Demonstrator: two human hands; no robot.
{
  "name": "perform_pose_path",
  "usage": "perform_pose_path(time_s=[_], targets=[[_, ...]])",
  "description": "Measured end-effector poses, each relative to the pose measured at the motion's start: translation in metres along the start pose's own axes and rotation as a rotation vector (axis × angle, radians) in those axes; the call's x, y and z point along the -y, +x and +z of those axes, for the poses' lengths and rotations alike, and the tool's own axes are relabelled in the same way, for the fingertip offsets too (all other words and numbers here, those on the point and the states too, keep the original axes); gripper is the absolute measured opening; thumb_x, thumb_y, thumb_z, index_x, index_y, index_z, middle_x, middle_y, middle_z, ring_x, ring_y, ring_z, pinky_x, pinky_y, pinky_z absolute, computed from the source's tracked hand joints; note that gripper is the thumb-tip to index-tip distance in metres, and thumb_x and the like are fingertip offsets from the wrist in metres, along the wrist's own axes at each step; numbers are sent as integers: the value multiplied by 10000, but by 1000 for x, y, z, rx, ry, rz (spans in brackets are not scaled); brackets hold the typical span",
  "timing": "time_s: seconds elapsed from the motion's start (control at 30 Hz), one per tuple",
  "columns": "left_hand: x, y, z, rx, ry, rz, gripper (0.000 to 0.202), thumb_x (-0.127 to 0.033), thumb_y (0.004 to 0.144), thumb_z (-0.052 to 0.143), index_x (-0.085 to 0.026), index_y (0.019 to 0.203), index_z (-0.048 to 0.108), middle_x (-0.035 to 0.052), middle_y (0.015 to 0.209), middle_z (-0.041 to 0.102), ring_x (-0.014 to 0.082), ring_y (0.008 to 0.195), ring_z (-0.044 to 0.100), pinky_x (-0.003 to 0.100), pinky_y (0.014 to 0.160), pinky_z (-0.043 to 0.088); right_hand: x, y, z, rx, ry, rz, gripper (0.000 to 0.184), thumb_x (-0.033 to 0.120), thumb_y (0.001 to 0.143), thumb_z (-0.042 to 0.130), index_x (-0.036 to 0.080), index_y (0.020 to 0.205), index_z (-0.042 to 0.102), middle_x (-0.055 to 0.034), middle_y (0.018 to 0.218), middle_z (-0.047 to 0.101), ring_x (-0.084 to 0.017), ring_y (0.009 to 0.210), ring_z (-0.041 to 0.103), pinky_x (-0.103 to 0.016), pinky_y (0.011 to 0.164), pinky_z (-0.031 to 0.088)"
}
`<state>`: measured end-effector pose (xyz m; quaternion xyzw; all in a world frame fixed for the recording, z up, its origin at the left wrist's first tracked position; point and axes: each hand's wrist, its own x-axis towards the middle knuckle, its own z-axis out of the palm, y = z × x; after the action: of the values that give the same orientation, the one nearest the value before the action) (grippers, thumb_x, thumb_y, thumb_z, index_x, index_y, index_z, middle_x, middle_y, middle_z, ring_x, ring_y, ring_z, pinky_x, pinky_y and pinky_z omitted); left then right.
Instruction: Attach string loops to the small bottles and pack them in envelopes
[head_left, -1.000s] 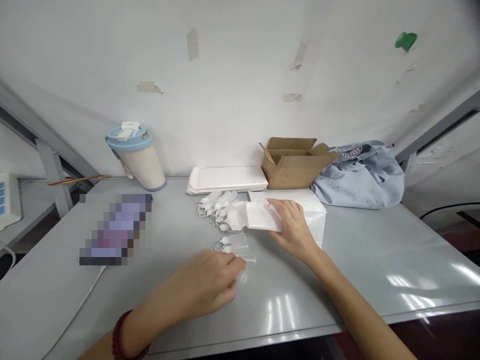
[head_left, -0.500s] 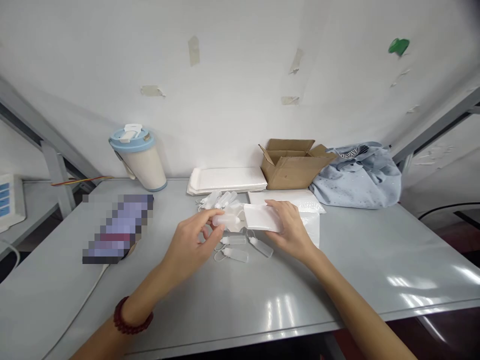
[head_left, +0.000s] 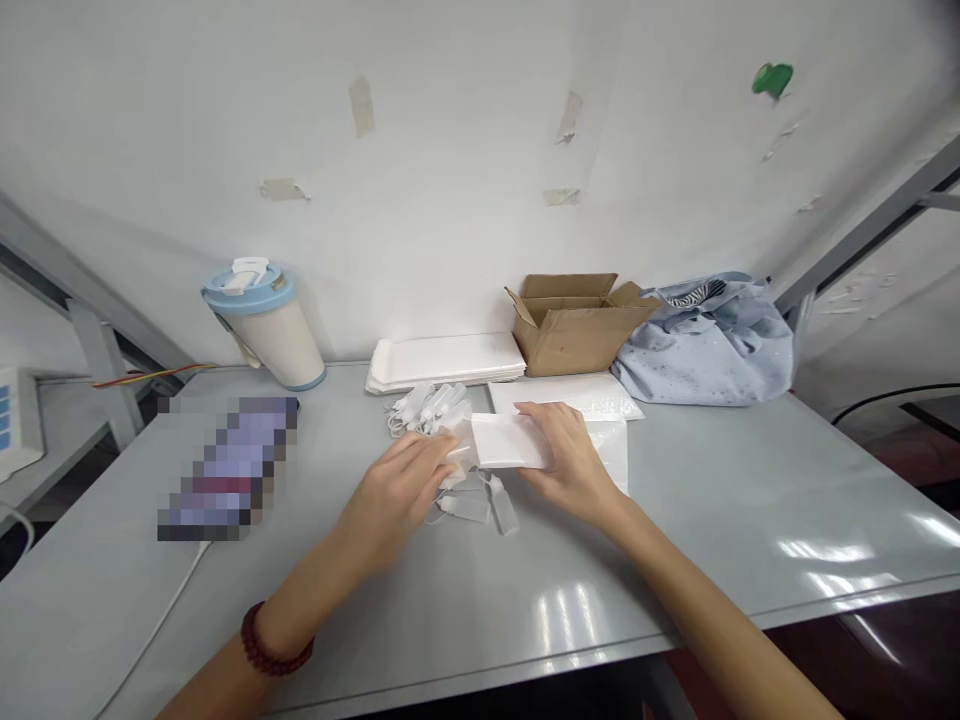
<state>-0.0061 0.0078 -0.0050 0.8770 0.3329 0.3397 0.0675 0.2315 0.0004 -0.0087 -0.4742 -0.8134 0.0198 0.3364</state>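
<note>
My right hand [head_left: 566,458] grips a small white padded envelope [head_left: 504,441] just above the grey table [head_left: 450,600]. My left hand [head_left: 397,490] is closed on a small clear plastic bottle at the envelope's left opening; the bottle is mostly hidden by my fingers. Two or three more small clear bottles [head_left: 480,505] lie on the table right under my hands. A further heap of such bottles [head_left: 427,408] sits a little farther back.
A stack of white envelopes [head_left: 600,420] lies under my right hand, another white stack [head_left: 446,360] by the wall. An open cardboard box [head_left: 574,322], a blue cloth bag [head_left: 705,345], a blue-lidded jug [head_left: 262,320] and a blurred flat object [head_left: 225,465] with a white cable also stand around.
My left hand picked a bottle up from the table near the front, carried it back and to the right, and now has it at the envelope's opening. The right hand stayed on the envelope.
</note>
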Motion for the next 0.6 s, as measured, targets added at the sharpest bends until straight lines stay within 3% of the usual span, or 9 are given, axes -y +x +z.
perform_pose_path(time_s=[0.2, 0.43, 0.6], targets=[[-8, 2, 2, -17, 4, -31, 139, -228, 929, 464, -167, 942, 589, 20, 741, 620, 144, 699, 553, 250, 616, 467, 8, -2, 3, 19, 15, -85, 552, 138, 703, 514, 185, 1241, 397, -104, 1039, 572, -276, 942, 514, -429, 809, 397], [-7, 4, 2, -100, -49, -48, 208, -147, 908, 478, -181, 1070, 603, 30, 836, 679, 144, 745, 591, 264, 659, 486, 8, -2, 3, 24, 35, -110, 542, 130, 703, 532, 189, 1226, 406, -104, 1056, 578, -279, 959, 506, -428, 811, 390], [-10, 0, 8, -170, -40, 17, 145, -104, 884, 496, -162, 867, 628, 14, 717, 662, 123, 635, 557, 239, 610, 447, 14, -2, 5, 16, 61, -131, 538, 107, 689, 533, 183, 1211, 426, -99, 1052, 584, -264, 952, 505, -407, 809, 390]])
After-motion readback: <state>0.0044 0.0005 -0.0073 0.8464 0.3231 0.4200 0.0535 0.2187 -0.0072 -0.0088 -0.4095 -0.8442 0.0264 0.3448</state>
